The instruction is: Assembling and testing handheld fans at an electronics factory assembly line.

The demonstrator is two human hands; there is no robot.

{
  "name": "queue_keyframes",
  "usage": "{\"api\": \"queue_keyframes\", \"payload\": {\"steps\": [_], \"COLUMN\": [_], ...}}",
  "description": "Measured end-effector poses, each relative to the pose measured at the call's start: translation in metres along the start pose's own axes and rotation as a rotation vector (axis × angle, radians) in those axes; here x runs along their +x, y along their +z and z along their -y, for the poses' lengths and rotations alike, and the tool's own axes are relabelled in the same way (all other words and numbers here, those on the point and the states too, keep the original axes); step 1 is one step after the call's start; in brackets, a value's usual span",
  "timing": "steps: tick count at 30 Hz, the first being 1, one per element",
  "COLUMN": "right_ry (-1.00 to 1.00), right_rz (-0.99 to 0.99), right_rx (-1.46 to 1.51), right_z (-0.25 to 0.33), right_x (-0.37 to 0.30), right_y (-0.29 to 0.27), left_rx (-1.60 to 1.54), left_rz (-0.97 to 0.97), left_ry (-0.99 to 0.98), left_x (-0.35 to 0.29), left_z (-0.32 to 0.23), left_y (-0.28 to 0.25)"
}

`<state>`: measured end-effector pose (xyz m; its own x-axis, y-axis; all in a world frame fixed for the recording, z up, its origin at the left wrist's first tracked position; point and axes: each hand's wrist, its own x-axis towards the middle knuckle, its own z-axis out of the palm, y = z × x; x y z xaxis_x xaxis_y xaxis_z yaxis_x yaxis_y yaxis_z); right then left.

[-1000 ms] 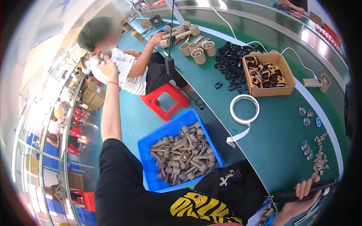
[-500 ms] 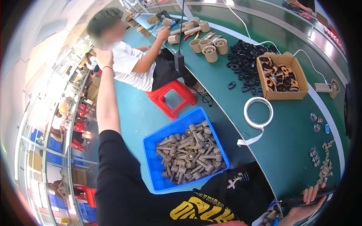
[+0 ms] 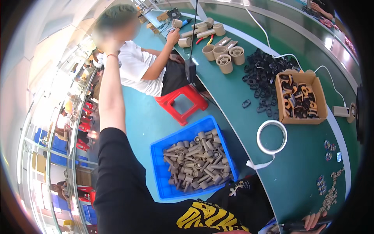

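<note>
Many grey parts [image 3: 196, 165]: heaped loose inside the blue bin [image 3: 156, 165], short tubes on stems, lying every which way.
Left hand [image 3: 111, 48]: beyond the blue bin, up and to its left, arm stretched out; overlaps the co-worker's blurred head in view, contact can't be told.
Left fingers: lost in blur, can't tell if spread, together or pinching.
Right hand [image 3: 313, 222]: near side of the blue bin, well to its right, at the table's lower edge.
Right fingers: close together, curled over the black tool.
Black tool [image 3: 293, 226]: in that grip, right of the blue bin; far end fades into the dark rim.
Tape roll [image 3: 272, 152]: right of the blue bin, flat on the green table [image 3: 245, 117], loose tail toward the bin.
Cardboard box [image 3: 304, 121]: farther right of the blue bin, filled with black-and-tan pieces [image 3: 299, 97].
Black rings [image 3: 263, 78]: piled beyond and right of the blue bin.
Red stool [image 3: 191, 101]: just beyond the blue bin, under the seated co-worker [image 3: 136, 70].
</note>
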<state>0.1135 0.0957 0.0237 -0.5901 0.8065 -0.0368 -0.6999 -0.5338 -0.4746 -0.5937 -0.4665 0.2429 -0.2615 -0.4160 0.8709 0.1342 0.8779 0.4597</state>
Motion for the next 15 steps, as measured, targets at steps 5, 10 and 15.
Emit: {"api": "queue_keyframes", "payload": {"steps": [5, 10, 15], "right_ry": [-0.033, -0.031, -0.023], "right_rz": [0.006, 0.002, -0.014], "right_rx": [0.016, -0.026, 0.022], "right_z": [-0.003, -0.002, -0.004], "right_x": [-0.005, 0.002, -0.002], "right_y": [0.007, 0.001, 0.007], "left_rx": [-0.034, -0.203, 0.063], "left_rz": [0.514, 0.219, 0.428], "left_ry": [-0.234, -0.316, -0.096], "left_x": [-0.042, -0.045, -0.014], "left_z": [-0.049, -0.040, -0.029], "left_y": [-0.033, -0.033, -0.050]}}
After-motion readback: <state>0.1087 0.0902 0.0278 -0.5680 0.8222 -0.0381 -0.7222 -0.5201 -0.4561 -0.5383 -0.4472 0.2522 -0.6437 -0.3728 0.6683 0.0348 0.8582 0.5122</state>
